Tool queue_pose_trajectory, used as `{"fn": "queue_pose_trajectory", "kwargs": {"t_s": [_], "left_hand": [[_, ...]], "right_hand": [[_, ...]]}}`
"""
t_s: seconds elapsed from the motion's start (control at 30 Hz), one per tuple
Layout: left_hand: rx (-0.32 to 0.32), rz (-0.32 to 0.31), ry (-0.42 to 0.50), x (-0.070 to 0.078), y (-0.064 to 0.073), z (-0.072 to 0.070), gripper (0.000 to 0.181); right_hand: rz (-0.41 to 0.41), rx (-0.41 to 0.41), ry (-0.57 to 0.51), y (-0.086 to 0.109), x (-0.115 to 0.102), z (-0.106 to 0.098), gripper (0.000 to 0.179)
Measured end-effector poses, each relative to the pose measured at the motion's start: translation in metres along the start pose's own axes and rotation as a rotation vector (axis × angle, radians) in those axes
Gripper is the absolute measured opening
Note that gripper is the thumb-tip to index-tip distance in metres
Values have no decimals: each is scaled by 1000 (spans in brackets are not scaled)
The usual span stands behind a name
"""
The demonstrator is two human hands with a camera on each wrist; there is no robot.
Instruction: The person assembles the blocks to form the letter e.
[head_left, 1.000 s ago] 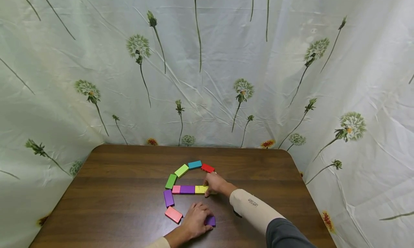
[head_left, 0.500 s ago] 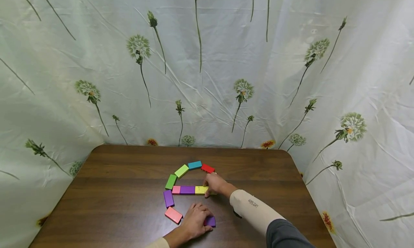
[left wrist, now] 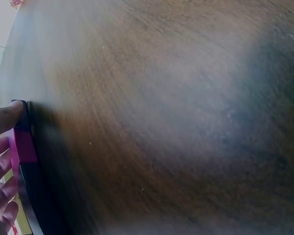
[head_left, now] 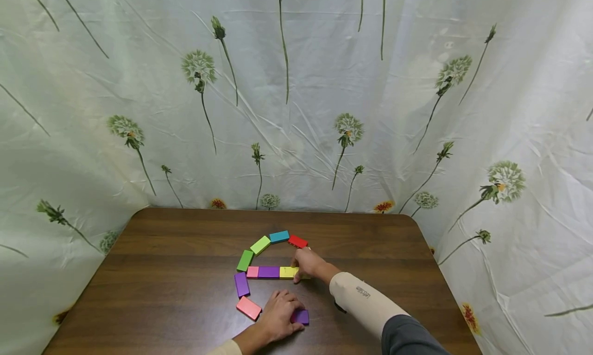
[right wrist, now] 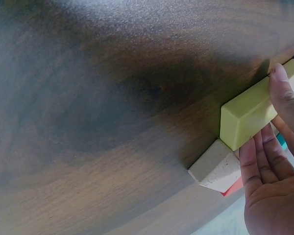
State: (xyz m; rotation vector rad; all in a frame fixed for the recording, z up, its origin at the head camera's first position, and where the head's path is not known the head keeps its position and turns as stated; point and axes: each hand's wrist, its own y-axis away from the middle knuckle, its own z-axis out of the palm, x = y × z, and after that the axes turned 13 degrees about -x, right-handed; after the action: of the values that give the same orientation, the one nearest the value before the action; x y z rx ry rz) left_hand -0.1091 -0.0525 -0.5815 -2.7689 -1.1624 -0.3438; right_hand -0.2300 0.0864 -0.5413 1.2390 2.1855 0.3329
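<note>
My right hand [head_left: 310, 265] pinches a yellow block [right wrist: 252, 105] at the right end of a straight row, thumb on its near side and fingers on its far side. A purple block [head_left: 268, 272] and a small pink block [head_left: 252, 272] continue that row leftward. Lower down, my left hand [head_left: 279, 314] holds a purple block [head_left: 301, 318] by its long sides, with the thumb on the near side. Beside it in the left wrist view lies a magenta block [left wrist: 25, 146], its far side touched by fingers. The left hand's palm hides part of the lower row in the head view.
A curve of blocks runs around the row: salmon [head_left: 249, 308], purple [head_left: 242, 284], green [head_left: 245, 260], lime [head_left: 260, 244], blue [head_left: 279, 236] and red [head_left: 298, 241]. A cream block [right wrist: 215, 167] touches the yellow one's corner. A flowered curtain [head_left: 296, 113] hangs behind the brown table [head_left: 176, 293].
</note>
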Motion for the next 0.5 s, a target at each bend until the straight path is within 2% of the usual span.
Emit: {"fn": "queue_pose_trajectory", "kwargs": {"t_s": [0.27,0.37,0.5], "left_hand": [[-73,-40,52,-1,2,-3,36],[-63,-49,74,-2,3,-6,38],[-11,-77,76,-7,7,-13,44]], "right_hand": [[1,5,0,0,-1,1,30],[-1,8,-3,0,-2,2,30],[-17,13,35,0,-3,2,30]]}}
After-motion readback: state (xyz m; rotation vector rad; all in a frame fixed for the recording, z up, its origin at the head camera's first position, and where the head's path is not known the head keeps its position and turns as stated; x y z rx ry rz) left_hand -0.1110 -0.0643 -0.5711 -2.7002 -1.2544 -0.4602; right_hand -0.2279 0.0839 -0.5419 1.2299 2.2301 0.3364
